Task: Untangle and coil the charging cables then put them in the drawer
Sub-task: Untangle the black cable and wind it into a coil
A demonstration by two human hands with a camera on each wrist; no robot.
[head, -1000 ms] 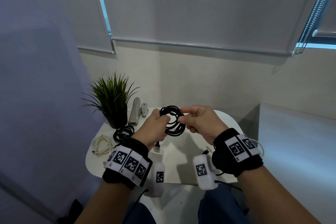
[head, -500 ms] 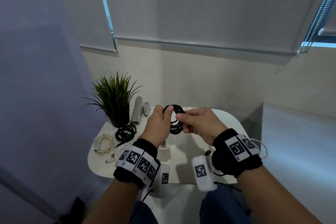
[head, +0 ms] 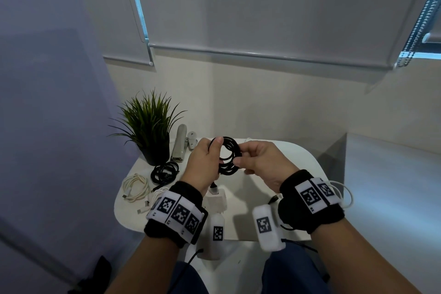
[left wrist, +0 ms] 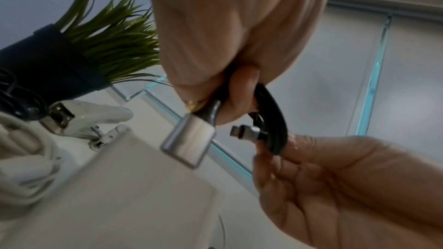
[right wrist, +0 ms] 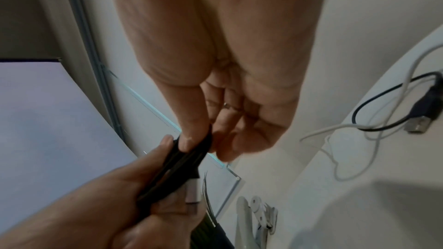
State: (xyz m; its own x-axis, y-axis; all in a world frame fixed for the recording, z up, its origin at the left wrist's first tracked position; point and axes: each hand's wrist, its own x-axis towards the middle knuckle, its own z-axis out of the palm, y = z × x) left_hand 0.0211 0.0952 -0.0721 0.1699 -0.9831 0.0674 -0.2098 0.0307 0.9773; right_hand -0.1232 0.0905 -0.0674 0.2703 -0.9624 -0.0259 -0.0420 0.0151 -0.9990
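White table (head: 298, 164) fills the lower centre. At lower left lie a white coil (head: 136, 187) and black coil (head: 165, 172), done. At centre, left hand (head: 202, 164) and right hand (head: 260, 162) both pinch the black cable (head: 229, 154), nearly coiled. No drawer is visible.

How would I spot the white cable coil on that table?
Find the potted plant at the table's far left corner. Nearer you lies a black coil, and left of it the white coil: the only pale, neatly looped bundle there.
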